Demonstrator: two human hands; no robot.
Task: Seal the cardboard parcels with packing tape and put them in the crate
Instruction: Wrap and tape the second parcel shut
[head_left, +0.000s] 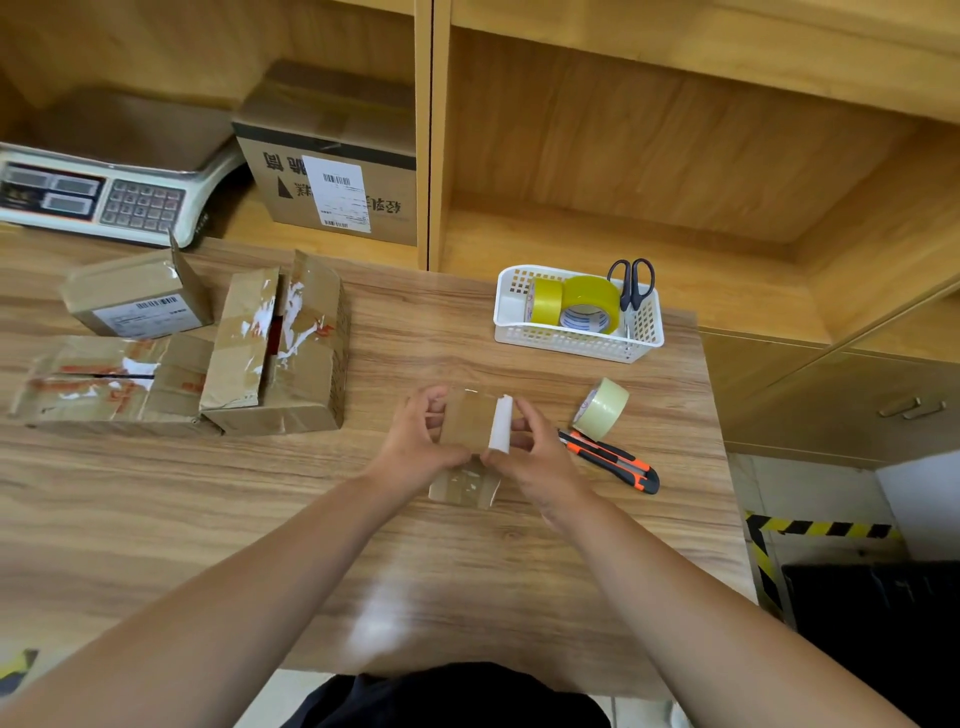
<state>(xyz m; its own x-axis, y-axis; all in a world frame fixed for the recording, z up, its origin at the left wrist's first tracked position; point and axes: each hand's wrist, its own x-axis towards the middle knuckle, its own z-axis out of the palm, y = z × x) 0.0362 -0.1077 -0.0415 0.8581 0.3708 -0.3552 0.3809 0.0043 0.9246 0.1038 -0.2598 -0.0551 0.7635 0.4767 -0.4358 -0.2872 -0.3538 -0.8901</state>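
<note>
At the upper left of the frame a weighing scale (93, 197) sits on a shelf, with a labelled carton (332, 171) just to its right. Below them, on the left part of the counter (260, 519), lie 3 cardboard parcels: a small labelled parcel (130, 301) with 1 flap standing up, a flat parcel (109, 384) with torn tape along its seam, and, touching its right side, a taller parcel (280, 353) whose top flaps gape apart. In the middle of the frame both hands hold a little brown parcel (467, 421); I cannot tell whether it rests on the counter or is lifted off it. The left hand (421, 436) grips its left edge with curled fingers. The right hand (530, 452) pinches its right edge, where a white strip (501, 423) runs along the cardboard. Further right, toward the far edge of the counter, a white basket (576, 343) holds 2 yellow tape rolls (589, 301) and black-handled scissors (631, 286), handles up. Nearer, a clear tape roll (602, 408) stands on its edge just beside an orange-and-black utility knife (608, 460). At the lower right, off the counter, sits a black shape (872, 613) too dark to identify.
</note>
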